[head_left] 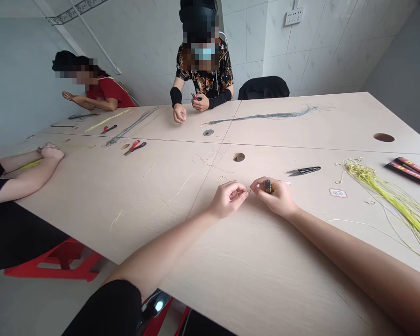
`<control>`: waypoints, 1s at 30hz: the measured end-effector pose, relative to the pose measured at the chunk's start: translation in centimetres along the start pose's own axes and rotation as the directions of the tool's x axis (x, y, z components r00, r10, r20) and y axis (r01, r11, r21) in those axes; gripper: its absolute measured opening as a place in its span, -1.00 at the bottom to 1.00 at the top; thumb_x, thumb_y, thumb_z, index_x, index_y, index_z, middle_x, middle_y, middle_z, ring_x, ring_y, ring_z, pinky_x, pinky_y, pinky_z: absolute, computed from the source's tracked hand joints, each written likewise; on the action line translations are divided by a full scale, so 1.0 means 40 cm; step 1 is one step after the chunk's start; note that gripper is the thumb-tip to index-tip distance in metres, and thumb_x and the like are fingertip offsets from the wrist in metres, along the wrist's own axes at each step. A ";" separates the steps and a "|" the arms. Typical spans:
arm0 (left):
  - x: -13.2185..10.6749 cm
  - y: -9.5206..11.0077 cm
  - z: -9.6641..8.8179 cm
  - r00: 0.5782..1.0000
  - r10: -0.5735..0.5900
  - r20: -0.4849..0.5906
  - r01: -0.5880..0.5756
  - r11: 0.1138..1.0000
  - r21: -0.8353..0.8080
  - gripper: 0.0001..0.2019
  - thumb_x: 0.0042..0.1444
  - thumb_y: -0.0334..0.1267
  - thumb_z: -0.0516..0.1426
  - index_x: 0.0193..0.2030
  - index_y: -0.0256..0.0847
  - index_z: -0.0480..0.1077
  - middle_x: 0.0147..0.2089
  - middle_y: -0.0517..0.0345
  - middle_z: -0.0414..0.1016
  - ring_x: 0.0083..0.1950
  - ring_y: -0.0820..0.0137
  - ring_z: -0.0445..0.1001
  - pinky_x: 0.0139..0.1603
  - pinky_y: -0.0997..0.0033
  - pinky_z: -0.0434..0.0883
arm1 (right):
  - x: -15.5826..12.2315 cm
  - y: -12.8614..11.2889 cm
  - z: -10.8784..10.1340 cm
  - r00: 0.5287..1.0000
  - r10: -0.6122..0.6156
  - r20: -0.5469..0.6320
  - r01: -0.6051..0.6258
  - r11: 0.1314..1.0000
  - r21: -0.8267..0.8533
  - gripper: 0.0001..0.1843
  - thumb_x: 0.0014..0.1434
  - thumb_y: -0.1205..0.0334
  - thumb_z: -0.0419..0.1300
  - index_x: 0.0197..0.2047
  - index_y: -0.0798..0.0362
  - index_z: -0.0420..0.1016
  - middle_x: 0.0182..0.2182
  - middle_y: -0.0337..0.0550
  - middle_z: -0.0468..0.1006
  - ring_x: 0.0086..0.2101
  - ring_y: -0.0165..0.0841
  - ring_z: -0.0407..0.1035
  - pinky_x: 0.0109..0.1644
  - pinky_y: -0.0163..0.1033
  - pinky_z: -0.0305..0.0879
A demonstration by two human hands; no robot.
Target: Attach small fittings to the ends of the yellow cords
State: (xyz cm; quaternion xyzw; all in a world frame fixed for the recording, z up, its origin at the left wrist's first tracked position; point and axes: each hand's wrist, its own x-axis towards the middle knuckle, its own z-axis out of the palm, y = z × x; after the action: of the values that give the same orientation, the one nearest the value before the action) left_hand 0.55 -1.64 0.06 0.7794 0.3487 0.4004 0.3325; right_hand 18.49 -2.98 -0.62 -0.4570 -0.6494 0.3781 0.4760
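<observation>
My left hand [228, 199] and my right hand [275, 198] are close together above the pale wood-grain table [154, 210]. The fingertips of my left hand pinch the end of a thin yellow cord [248, 189]. My right hand grips a small dark cylinder with a yellow band [268, 186], possibly a lighter, and its fingertips nearly meet my left hand's. A small loop of pale cord [223, 179] lies just beyond my left hand. To the right lies a bundle of yellow-green cords [388, 200].
Black snips [303, 171] and a small paper label [338, 192] lie near my right hand. Red-and-black packets [409, 170] sit at the right edge. Co-workers [203, 70] [94, 88] [31, 168] sit around the table with pliers [135, 147] and cords. The tabletop has round holes [238, 157].
</observation>
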 end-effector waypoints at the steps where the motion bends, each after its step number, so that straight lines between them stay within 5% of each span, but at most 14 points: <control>1: 0.000 -0.001 0.000 1.000 -0.004 -0.002 0.004 1.000 -0.001 -0.82 0.13 -0.23 0.11 -0.45 -0.26 0.37 -0.56 0.28 0.22 -0.55 0.57 0.08 -0.49 0.51 0.13 | 0.000 0.001 0.000 1.000 -0.001 -0.007 0.001 1.000 -0.002 -0.79 0.09 0.13 0.13 -0.41 0.09 0.48 -0.64 -0.34 0.14 -0.56 -0.48 0.01 -0.46 -0.29 0.01; 9: -0.002 -0.008 0.004 0.998 -0.070 0.000 0.070 0.995 -0.068 -0.80 0.14 -0.19 0.12 -0.43 -0.26 0.37 -0.55 0.27 0.22 -0.54 0.57 0.10 -0.50 0.50 0.12 | 0.000 -0.006 -0.006 0.998 0.060 0.015 -0.060 0.998 0.016 -0.72 0.07 0.05 0.17 -0.33 0.10 0.52 -0.66 -0.38 0.01 -0.60 -0.50 -0.07 -0.51 -0.30 -0.06; 15: 0.001 0.002 0.000 1.000 -0.016 0.006 0.016 1.000 -0.001 -0.80 0.13 -0.21 0.12 -0.45 -0.25 0.36 -0.57 0.29 0.18 -0.56 0.58 0.05 -0.51 0.51 0.11 | 0.001 -0.008 -0.004 0.998 0.022 0.053 -0.022 1.000 0.011 -0.71 0.09 0.03 0.16 -0.41 0.10 0.49 -0.64 -0.29 0.23 -0.57 -0.48 0.01 -0.50 -0.30 -0.03; 30: 0.002 0.005 0.000 1.000 0.025 0.008 -0.025 0.998 0.056 -0.84 0.11 -0.28 0.11 -0.46 -0.25 0.35 -0.55 0.28 0.22 -0.55 0.58 0.08 -0.52 0.51 0.10 | 0.002 0.000 -0.003 0.998 0.010 0.065 -0.010 1.000 0.008 -0.78 0.09 0.12 0.14 -0.41 0.10 0.47 -0.57 -0.25 0.36 -0.56 -0.48 0.08 -0.47 -0.30 0.01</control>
State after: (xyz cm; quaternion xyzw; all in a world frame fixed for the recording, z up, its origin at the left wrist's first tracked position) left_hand 0.66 -1.68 0.26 0.7943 0.3486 0.3916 0.3069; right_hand 18.61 -2.90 -0.56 -0.4455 -0.6606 0.3981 0.4546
